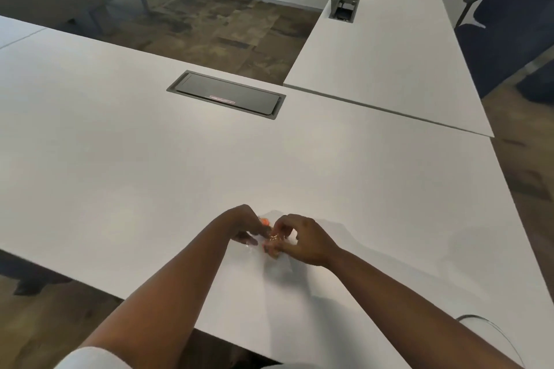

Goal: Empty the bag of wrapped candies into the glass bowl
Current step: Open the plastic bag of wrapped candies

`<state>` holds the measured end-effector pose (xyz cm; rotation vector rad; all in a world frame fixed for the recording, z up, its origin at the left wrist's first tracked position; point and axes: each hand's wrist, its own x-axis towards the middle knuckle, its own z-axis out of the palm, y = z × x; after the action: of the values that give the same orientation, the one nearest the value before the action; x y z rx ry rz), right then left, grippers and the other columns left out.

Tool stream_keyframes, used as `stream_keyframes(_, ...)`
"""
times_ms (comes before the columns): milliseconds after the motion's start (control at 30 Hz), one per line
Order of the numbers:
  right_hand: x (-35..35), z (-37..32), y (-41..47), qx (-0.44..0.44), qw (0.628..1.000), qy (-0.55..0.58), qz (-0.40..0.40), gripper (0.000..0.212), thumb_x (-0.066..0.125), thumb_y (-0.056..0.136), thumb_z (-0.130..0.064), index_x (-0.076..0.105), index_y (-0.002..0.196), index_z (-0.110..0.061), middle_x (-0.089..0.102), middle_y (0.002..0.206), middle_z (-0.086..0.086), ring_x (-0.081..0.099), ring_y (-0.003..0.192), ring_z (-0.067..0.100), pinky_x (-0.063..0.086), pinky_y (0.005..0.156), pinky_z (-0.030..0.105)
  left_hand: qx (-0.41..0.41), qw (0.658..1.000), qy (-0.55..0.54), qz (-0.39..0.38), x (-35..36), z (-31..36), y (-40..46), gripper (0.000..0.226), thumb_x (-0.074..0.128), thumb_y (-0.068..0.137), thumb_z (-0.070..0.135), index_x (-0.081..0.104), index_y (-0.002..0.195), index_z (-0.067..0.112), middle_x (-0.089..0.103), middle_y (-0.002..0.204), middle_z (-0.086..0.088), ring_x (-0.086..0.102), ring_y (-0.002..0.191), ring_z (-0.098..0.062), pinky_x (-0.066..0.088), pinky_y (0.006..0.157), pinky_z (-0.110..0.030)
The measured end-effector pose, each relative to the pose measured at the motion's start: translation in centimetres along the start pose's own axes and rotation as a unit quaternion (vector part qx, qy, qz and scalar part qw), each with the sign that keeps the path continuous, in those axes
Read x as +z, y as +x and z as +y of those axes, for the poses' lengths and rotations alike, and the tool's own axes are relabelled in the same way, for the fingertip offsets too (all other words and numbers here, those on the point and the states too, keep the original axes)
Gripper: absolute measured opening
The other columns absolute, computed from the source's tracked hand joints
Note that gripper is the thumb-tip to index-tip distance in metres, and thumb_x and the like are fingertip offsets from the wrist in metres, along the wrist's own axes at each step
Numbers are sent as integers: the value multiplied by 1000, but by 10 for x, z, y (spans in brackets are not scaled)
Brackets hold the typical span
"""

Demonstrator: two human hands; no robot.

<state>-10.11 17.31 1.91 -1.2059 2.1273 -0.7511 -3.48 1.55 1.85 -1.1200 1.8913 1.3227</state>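
A small clear plastic bag point(277, 260) of wrapped candies lies on the white table point(120, 174), near its front edge. An orange candy point(265, 221) shows between my fingers. My left hand point(244, 225) pinches the bag's top from the left. My right hand point(299, 238) pinches it from the right, fingers curled on the plastic. The rim of the glass bowl point(491, 329) shows as a thin arc at the lower right, mostly hidden by my right forearm.
A closed grey cable hatch point(226, 94) is set into the table ahead. A second white table point(389, 54) with an open hatch point(343, 7) adjoins at the back right. A dark office chair point(515, 18) stands far right.
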Motion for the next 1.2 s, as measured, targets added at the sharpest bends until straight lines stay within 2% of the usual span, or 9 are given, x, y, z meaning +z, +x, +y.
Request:
stream_keyframes(100, -7, 0, -11, -31, 997, -65, 2, 45, 78, 65, -46, 61, 97, -19, 59, 89, -8, 54, 82, 13, 48, 76, 32, 5, 1000, 8, 7, 2, 18, -2, 22, 69, 80, 8, 53, 65, 10, 54, 69, -1, 62, 46, -8, 43, 49, -16)
stream_keyframes(200, -7, 4, -17, -46, 994, -96, 40, 29, 70, 79, -30, 67, 102, -12, 69, 95, 7, 62, 86, 24, 52, 78, 39, 13, 1000, 12, 4, 5, 33, -7, 28, 64, 81, 5, 52, 57, 12, 54, 60, -2, 57, 68, -15, 31, 53, -16)
stream_keyframes(300, -11, 4, -20, -20, 991, -82, 102, 23, 59, 88, -27, 73, 91, -10, 72, 81, 14, 63, 74, 29, 50, 69, 40, 25, 1000, 0, -8, 7, 45, -12, 25, 60, 84, 4, 53, 61, 10, 58, 46, -2, 56, 40, -4, 23, 38, -12)
stream_keyframes(500, -35, 2, -19, 108, 980, 39, 164, 19, 59, 82, -11, 77, 82, -10, 77, 82, 9, 65, 68, 20, 44, 61, 24, 44, 987, -152, 20, 11, 66, -11, 38, 49, 95, 24, 50, 63, 4, 47, 63, -6, 55, 23, -11, 35, 33, -15)
stream_keyframes(667, -53, 10, -25, 201, 948, 137, 203, 13, 66, 80, -12, 77, 81, -6, 76, 79, 14, 61, 59, 14, 53, 67, 27, 102, 977, -188, 24, 30, 84, -18, 46, 40, 96, 32, 52, 61, 6, 46, 67, -5, 56, 51, -22, 38, 30, -10)
stream_keyframes(800, -66, 15, -32, 259, 922, 163, 239, 13, 66, 74, -12, 75, 70, -3, 70, 66, 9, 62, 60, 19, 58, 70, 35, 140, 976, -168, 13, 53, 95, -24, 52, 40, 95, 37, 50, 54, 7, 47, 63, -5, 55, 47, -22, 42, 36, -14)
stream_keyframes(967, -80, 19, -39, 303, 902, 164, 259, 24, 61, 69, -9, 60, 45, -15, 61, 52, 2, 56, 55, 19, 46, 60, 27, 151, 984, -96, -9, 74, 109, -32, 53, 49, 88, 49, 55, 55, 9, 52, 62, -4, 57, 45, -20, 43, 39, -15)
stream_keyframes(1100, -83, 23, -42, 297, 897, 160, 285, 35, 62, 74, -9, 54, 40, -16, 64, 61, 10, 56, 58, 22, 44, 62, 28, 163, 985, -51, 3, 86, 116, -34, 45, 57, 83, 50, 57, 58, 12, 56, 62, -3, 57, 47, -18, 45, 43, -18)
stream_keyframes(1200, -83, 23, -45, 274, 911, 147, 270, 23, 64, 76, -14, 68, 57, -2, 64, 61, 11, 56, 58, 22, 44, 60, 27, 174, 983, -57, 19, 88, 118, -32, 41, 54, 88, 40, 57, 58, 12, 57, 59, -4, 58, 46, -18, 46, 43, -19)
